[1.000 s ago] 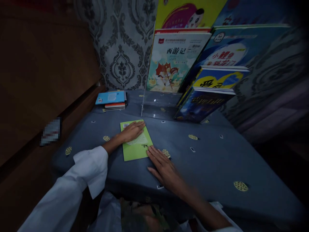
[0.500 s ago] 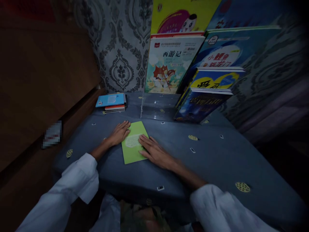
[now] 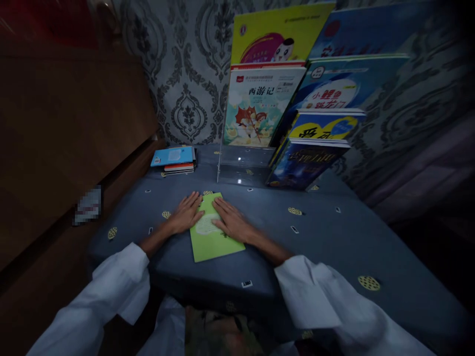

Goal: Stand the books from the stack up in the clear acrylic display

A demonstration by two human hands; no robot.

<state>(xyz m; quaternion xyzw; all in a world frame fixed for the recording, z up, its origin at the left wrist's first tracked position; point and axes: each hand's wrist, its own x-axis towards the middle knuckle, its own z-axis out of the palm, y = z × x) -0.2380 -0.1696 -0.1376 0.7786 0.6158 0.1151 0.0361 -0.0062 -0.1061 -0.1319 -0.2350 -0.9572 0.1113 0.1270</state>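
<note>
A thin green book (image 3: 217, 246) lies flat near the front edge of the table, with a pale text patch on its cover. My left hand (image 3: 186, 212) rests at its left edge, palm down, fingers stretched out. On the upper right part of the cover lies my right hand (image 3: 234, 221), also flat with fingers extended, hiding some of that side. Neither hand is gripping the book.
A clear stand (image 3: 243, 165) at the back holds upright books, among them a white-and-teal book (image 3: 261, 111) and a dark blue book (image 3: 304, 163). A small stack topped by a blue book (image 3: 172, 156) lies back left. Brown wooden furniture (image 3: 74, 113) borders the left side.
My right hand has slid up the cover, away from me, toward the book's top. The book sits slightly nearer to me in view. My left hand stays at the left edge.
</note>
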